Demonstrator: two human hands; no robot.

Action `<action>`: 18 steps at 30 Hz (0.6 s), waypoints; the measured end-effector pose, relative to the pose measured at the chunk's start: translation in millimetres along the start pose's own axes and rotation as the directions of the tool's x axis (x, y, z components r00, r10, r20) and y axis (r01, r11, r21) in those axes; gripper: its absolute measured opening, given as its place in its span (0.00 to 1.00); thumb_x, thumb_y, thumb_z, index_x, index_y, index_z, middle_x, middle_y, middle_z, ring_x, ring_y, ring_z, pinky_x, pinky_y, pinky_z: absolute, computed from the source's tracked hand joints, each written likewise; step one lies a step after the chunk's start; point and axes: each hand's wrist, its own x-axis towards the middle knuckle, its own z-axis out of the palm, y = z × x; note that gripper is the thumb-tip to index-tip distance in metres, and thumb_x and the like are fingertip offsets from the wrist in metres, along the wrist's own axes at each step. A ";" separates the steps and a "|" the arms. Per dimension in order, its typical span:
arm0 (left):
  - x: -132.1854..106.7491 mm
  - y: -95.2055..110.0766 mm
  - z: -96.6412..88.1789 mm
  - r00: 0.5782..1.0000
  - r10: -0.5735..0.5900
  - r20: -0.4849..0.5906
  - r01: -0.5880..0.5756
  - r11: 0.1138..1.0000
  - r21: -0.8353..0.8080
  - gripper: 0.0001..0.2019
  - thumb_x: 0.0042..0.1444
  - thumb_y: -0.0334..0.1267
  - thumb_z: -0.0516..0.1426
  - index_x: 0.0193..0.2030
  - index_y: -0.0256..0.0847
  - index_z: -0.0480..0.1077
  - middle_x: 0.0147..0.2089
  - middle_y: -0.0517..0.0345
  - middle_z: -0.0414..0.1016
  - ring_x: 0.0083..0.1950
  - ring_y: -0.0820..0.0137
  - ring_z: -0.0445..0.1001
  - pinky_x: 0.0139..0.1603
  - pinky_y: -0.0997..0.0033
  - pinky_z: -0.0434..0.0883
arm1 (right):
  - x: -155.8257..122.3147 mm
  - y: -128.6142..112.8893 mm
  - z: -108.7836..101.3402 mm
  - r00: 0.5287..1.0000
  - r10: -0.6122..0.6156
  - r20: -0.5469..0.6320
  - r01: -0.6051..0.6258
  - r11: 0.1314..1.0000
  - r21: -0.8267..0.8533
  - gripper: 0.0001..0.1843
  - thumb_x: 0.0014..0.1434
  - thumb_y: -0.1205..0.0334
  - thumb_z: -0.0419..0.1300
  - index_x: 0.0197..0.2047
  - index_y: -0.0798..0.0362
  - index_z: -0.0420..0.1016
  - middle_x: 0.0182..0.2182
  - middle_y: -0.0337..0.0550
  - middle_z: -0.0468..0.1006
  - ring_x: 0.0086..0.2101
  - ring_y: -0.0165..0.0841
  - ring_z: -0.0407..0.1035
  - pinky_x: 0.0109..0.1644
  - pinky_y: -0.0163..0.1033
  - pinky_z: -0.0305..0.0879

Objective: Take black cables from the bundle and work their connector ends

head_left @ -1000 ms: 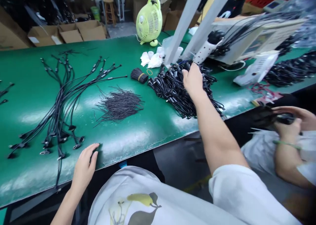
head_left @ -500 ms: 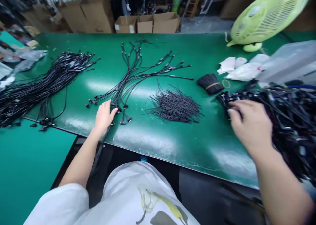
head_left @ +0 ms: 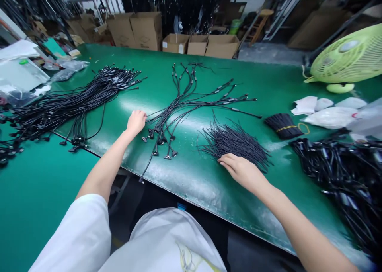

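My left hand is closed around the left ends of a few black cables that run out of its fingers toward the loose bunch of cables. Small plugs at the near end of this bunch lie spread on the green table, and one cable reaches the front edge. My right hand is at the near side of a heap of thin black twist ties. Its thumb and fingers are pinched together there; whatever is between the fingertips is too small to see.
A large bundle of black cables lies on the left, a tangled cable heap on the right. Behind the right hand are a banded twist-tie bundle, white packets and a green fan. Cardboard boxes stand beyond the table.
My right hand has left the cable heap at the right and come to the twist ties. My left hand has closed on cable ends at the bunch's left side. The view has shifted left.
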 end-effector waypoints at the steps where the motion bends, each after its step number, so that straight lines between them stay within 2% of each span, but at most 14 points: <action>1: -0.4 6.4 -5.6 1.000 -0.002 -0.008 0.002 0.999 -0.034 0.10 0.63 0.32 0.49 0.45 0.33 0.69 0.45 0.40 0.72 0.50 0.54 0.69 0.53 0.55 0.64 | 8.7 -5.3 -3.1 1.000 -0.002 -0.006 0.002 1.000 0.017 0.17 0.67 0.60 0.46 0.43 0.52 0.76 0.43 0.48 0.78 0.40 0.39 0.75 0.42 0.45 0.72; 4: -19.1 39.2 -25.1 0.999 0.032 0.040 -0.025 0.987 -0.161 0.14 0.66 0.35 0.43 0.50 0.34 0.65 0.36 0.50 0.72 0.36 0.63 0.72 0.41 0.63 0.68 | 47.4 -35.4 -12.4 0.998 0.026 -0.057 -0.018 0.989 0.144 0.17 0.67 0.60 0.48 0.56 0.52 0.69 0.46 0.48 0.76 0.42 0.38 0.74 0.45 0.44 0.71; 6: -47.6 64.3 -40.6 0.975 0.135 0.178 -0.075 0.948 -0.310 0.14 0.66 0.38 0.45 0.51 0.37 0.66 0.32 0.58 0.71 0.27 0.70 0.68 0.31 0.70 0.67 | 84.5 -64.4 -15.4 0.993 0.056 -0.105 -0.031 0.974 0.225 0.26 0.66 0.59 0.52 0.66 0.52 0.56 0.49 0.48 0.74 0.39 0.36 0.73 0.44 0.41 0.70; 7: -65.2 74.2 -49.0 0.928 0.227 0.294 -0.060 0.872 -0.485 0.14 0.64 0.38 0.47 0.53 0.38 0.65 0.31 0.59 0.71 0.25 0.72 0.66 0.28 0.72 0.66 | 105.8 -79.0 -15.6 0.991 0.054 -0.120 -0.026 0.974 0.225 0.30 0.65 0.58 0.53 0.68 0.51 0.51 0.50 0.48 0.73 0.39 0.35 0.73 0.43 0.40 0.70; 8: -83.7 80.5 -57.6 0.866 0.308 0.395 -0.008 0.798 -0.603 0.15 0.63 0.39 0.49 0.55 0.38 0.65 0.30 0.61 0.70 0.24 0.73 0.65 0.27 0.73 0.65 | 128.1 -92.0 -15.4 0.992 0.033 -0.122 -0.010 0.982 0.186 0.30 0.65 0.57 0.53 0.68 0.49 0.52 0.51 0.48 0.72 0.40 0.35 0.72 0.43 0.39 0.69; 9: -102.0 82.1 -66.2 0.813 0.350 0.466 0.044 0.760 -0.648 0.17 0.63 0.40 0.51 0.57 0.39 0.65 0.29 0.62 0.69 0.24 0.73 0.65 0.27 0.73 0.64 | 150.5 -102.2 -15.2 0.995 0.007 -0.103 0.004 0.993 0.116 0.26 0.66 0.57 0.52 0.66 0.48 0.57 0.51 0.48 0.72 0.41 0.36 0.71 0.42 0.38 0.67; 10: -119.1 78.3 -74.5 0.791 0.349 0.502 0.098 0.738 -0.667 0.18 0.63 0.41 0.51 0.59 0.40 0.64 0.27 0.64 0.67 0.24 0.73 0.64 0.27 0.73 0.64 | 172.0 -108.7 -15.8 0.997 0.005 -0.078 -0.001 0.999 0.051 0.20 0.67 0.57 0.51 0.61 0.47 0.64 0.48 0.46 0.73 0.42 0.36 0.71 0.42 0.37 0.66; 11: -134.3 69.2 -82.3 0.790 0.327 0.519 0.144 0.723 -0.676 0.19 0.63 0.42 0.52 0.60 0.40 0.64 0.25 0.65 0.65 0.23 0.73 0.63 0.27 0.73 0.63 | 191.7 -110.8 -18.1 0.997 0.024 -0.072 -0.024 1.000 0.009 0.16 0.67 0.58 0.49 0.56 0.48 0.69 0.46 0.46 0.74 0.42 0.36 0.70 0.41 0.37 0.65; 12: -147.2 55.4 -89.2 0.813 0.280 0.510 0.187 0.704 -0.685 0.19 0.63 0.43 0.53 0.59 0.40 0.65 0.23 0.66 0.63 0.23 0.73 0.61 0.27 0.74 0.62 | 208.6 -108.6 -22.5 0.995 0.060 -0.079 -0.062 0.998 -0.023 0.15 0.68 0.59 0.48 0.52 0.50 0.72 0.45 0.47 0.74 0.42 0.37 0.70 0.41 0.37 0.64; 14: -165.8 19.0 -99.8 0.865 0.123 0.486 0.312 0.627 -0.714 0.15 0.63 0.46 0.55 0.51 0.39 0.70 0.21 0.67 0.57 0.21 0.75 0.56 0.23 0.76 0.58 | 231.9 -93.8 -39.7 0.976 0.157 -0.151 -0.166 0.985 -0.047 0.17 0.68 0.61 0.46 0.50 0.54 0.72 0.47 0.52 0.72 0.44 0.39 0.68 0.43 0.39 0.63; 16: -176.9 -15.8 -105.2 0.886 -0.037 0.462 0.428 0.450 -0.784 0.12 0.61 0.47 0.57 0.40 0.38 0.72 0.20 0.68 0.52 0.20 0.78 0.51 0.20 0.79 0.54 | 239.3 -73.5 -66.7 0.941 0.233 -0.245 -0.255 0.965 -0.061 0.19 0.69 0.63 0.42 0.53 0.58 0.70 0.52 0.58 0.67 0.49 0.42 0.64 0.46 0.42 0.62; 18: -183.3 -35.0 -105.7 0.887 -0.126 0.445 0.462 0.234 -0.855 0.12 0.59 0.45 0.60 0.32 0.38 0.70 0.21 0.68 0.48 0.19 0.79 0.49 0.18 0.81 0.53 | 232.6 -58.0 -97.5 0.899 0.260 -0.353 -0.312 0.945 -0.097 0.22 0.70 0.63 0.39 0.54 0.63 0.68 0.55 0.60 0.64 0.53 0.43 0.60 0.51 0.44 0.60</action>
